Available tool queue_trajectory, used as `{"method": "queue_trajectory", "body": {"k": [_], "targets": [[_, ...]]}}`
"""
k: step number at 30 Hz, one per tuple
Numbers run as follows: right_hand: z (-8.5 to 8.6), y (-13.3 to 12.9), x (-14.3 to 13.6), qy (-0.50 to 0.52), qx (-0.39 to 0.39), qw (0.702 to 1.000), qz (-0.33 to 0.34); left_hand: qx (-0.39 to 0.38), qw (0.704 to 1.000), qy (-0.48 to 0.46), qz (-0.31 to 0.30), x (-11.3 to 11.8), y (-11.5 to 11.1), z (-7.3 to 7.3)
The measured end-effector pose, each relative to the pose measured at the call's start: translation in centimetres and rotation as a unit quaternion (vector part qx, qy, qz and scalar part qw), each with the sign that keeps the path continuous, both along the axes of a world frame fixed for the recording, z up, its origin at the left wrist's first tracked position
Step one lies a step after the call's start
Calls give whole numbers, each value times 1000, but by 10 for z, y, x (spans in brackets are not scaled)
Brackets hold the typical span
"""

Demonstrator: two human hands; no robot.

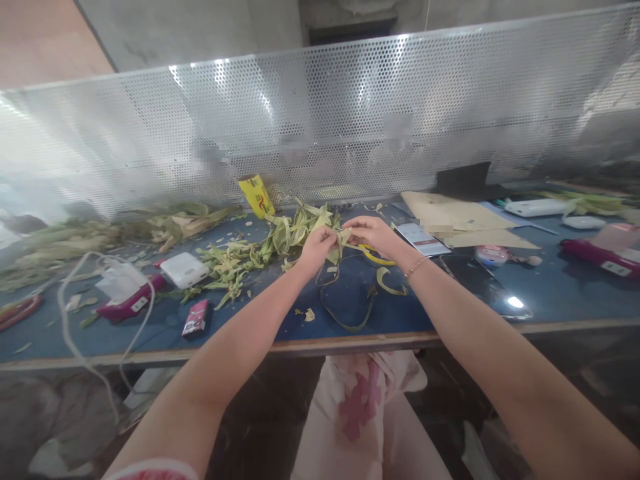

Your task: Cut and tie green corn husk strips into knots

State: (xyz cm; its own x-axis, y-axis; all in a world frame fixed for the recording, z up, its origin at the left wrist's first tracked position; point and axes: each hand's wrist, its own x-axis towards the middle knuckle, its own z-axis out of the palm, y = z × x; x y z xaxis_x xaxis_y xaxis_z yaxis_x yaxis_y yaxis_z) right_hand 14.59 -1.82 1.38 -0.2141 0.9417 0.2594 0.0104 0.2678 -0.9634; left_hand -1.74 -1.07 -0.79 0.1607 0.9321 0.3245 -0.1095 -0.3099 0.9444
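Both hands meet above the blue table, in front of a pile of pale green fabric leaves. My left hand is closed in a pinch on a pale green leaf piece. From the right, my right hand holds the same piece between its fingertips. Leafy sprigs lie left of my left hand. Below the hands a thin dark green strip curls on the table. Yellow-handled scissors lie partly under my right hand, their blades hidden.
At the left are a white box, a magenta device, a white cable and a pink pack. A yellow tube leans near the perforated metal screen. Rightward lie a phone, brown paper and a dark glossy panel.
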Motion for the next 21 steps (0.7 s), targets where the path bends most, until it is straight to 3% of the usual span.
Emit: {"method": "queue_trajectory", "body": {"k": [7,15,21], "targets": [[-4,4,6,-134,110,985,-19,9,1000,28,-1,-2,2,-1],[-3,1,3,-100,127,985,-54,41,997,66,6,-5,8,-4],[-1,-4,1,-123,128,984,-28,64,991,114,-7,-7,3,1]]}}
